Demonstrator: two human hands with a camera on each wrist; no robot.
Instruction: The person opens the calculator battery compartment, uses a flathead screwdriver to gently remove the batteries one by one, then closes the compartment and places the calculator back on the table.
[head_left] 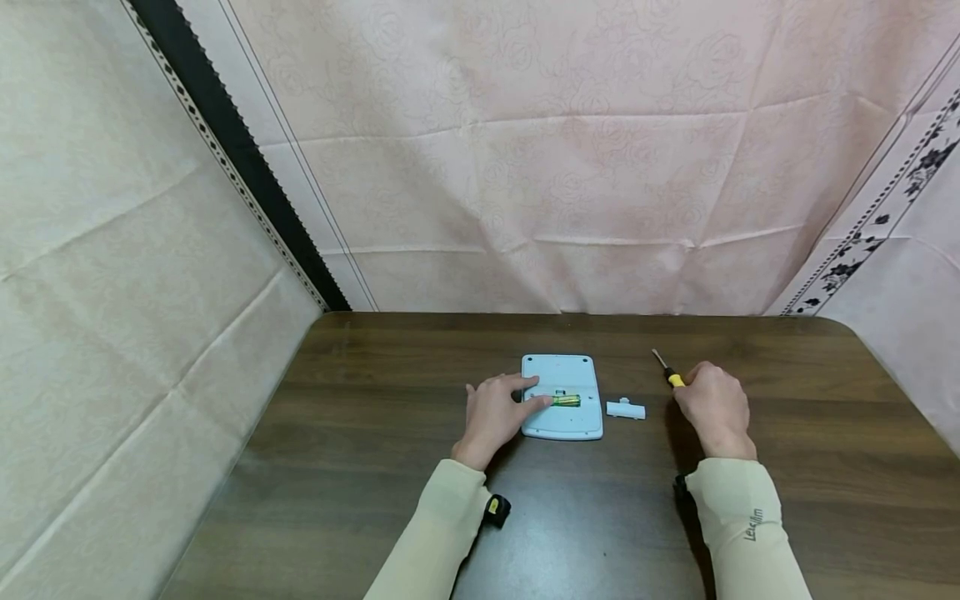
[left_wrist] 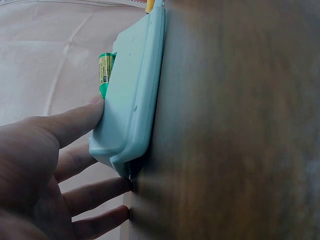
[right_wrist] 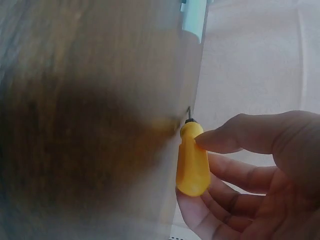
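Note:
A light blue flat device (head_left: 561, 423) lies on the table with its battery compartment uncovered. A green battery (left_wrist: 105, 70) sits in that compartment, sticking up a little in the left wrist view. My left hand (head_left: 498, 410) rests at the device's left side, thumb (left_wrist: 80, 122) straight and touching the top face by the battery's end. Its other fingers are spread along the edge. To the right, my right hand (head_left: 716, 406) grips the yellow handle of a screwdriver (right_wrist: 192, 162) between thumb and fingers, its thin shaft pointing away. The small light blue battery cover (head_left: 626, 409) lies between device and screwdriver.
The brown wooden table (head_left: 585, 533) runs under everything, with rounded far corners. Pale patterned cloth (head_left: 555, 167) hangs behind the far edge, and more cloth (head_left: 135, 292) lies to the left. A dark wrist camera (head_left: 497, 510) sits on my left sleeve.

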